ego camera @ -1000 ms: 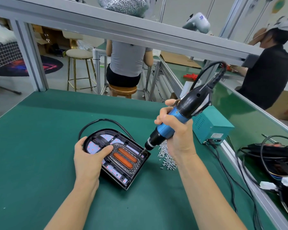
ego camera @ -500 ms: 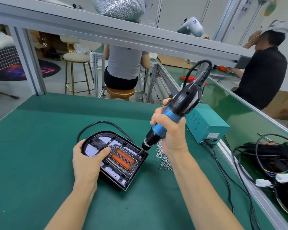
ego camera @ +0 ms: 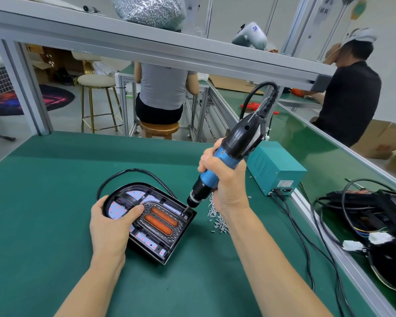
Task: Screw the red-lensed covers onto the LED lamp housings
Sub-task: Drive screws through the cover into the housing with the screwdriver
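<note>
The right hand (ego camera: 226, 181) is wrapped tight around the blue grip of an electric screwdriver (ego camera: 224, 161), fingers curled fully round it, the tool tilted so its black top leans up and to the right. Its bit comes down onto the far right corner of the lamp housing (ego camera: 151, 220), touching the cover there. The left hand (ego camera: 111, 225) holds the rounded left end of the housing, thumb laid across the top and fingers curled over the near edge, pinning it to the green table (ego camera: 44, 213). The housing lies flat near the middle of the table, black, with white LED strips round the inside and the cover with two red lenses (ego camera: 161, 220) seated in it. A black cable (ego camera: 128, 173) loops out from behind the housing. Just to the right of the housing, under the right wrist, lies a loose pile of small screws (ego camera: 216, 219). Beyond the right hand stands a teal power box (ego camera: 277, 168) with cords running off its front. At the far right edge of the table lies a heap of black lamp parts and wires (ego camera: 375, 213).
</note>
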`<state>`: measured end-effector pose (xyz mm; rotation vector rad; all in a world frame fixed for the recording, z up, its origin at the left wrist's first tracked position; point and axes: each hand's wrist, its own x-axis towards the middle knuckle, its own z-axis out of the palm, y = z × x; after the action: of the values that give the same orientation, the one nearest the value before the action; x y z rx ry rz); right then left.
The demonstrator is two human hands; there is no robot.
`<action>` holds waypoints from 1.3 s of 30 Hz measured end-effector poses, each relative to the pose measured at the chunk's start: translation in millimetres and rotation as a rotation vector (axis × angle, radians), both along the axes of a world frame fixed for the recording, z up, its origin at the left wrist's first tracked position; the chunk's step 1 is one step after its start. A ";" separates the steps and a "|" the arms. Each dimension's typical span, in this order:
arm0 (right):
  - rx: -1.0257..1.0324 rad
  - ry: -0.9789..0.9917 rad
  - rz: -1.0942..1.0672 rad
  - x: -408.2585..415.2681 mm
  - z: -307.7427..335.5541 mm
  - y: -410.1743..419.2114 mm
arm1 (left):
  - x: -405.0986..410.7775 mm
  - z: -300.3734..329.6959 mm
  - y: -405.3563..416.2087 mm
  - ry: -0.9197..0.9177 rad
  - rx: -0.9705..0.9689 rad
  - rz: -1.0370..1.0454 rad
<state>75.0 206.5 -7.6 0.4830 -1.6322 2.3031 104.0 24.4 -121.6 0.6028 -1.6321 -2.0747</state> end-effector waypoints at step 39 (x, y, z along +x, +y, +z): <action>-0.011 0.012 -0.026 5.7 -4.8 0.1 | 1.3 -2.2 0.3 0.016 -0.008 0.009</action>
<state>80.6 206.6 -12.4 0.4695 -1.6092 2.2847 105.2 24.8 -123.8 0.5880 -1.6254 -2.0605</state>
